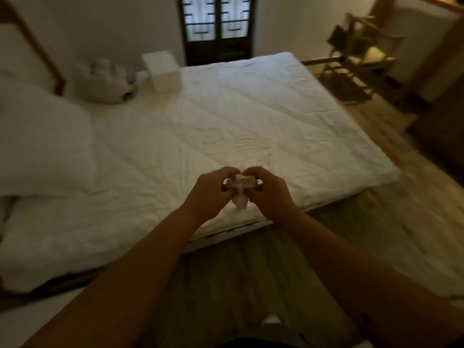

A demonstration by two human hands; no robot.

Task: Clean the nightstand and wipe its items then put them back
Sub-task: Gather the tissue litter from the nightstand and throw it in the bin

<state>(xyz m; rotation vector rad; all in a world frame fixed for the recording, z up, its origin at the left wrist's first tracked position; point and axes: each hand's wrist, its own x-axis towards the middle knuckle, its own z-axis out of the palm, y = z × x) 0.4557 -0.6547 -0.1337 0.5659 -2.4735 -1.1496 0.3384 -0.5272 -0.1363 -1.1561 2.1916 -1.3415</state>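
Over bed [251, 116]: 2 hands, 1 tissue [240, 187]

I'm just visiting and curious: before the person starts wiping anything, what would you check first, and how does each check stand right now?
1. Both hands on the wipe: ok. Left hand and right hand pinch a crumpled tissue.
2. Tissue spread flat for wiping: not ok, bunched.
3. Tissue clean or damp: cannot tell.
4. Nightstand in sight: not ok; only the bed lies ahead.
5. More wipes available: cannot tell; a white box sits on the bed's far side.
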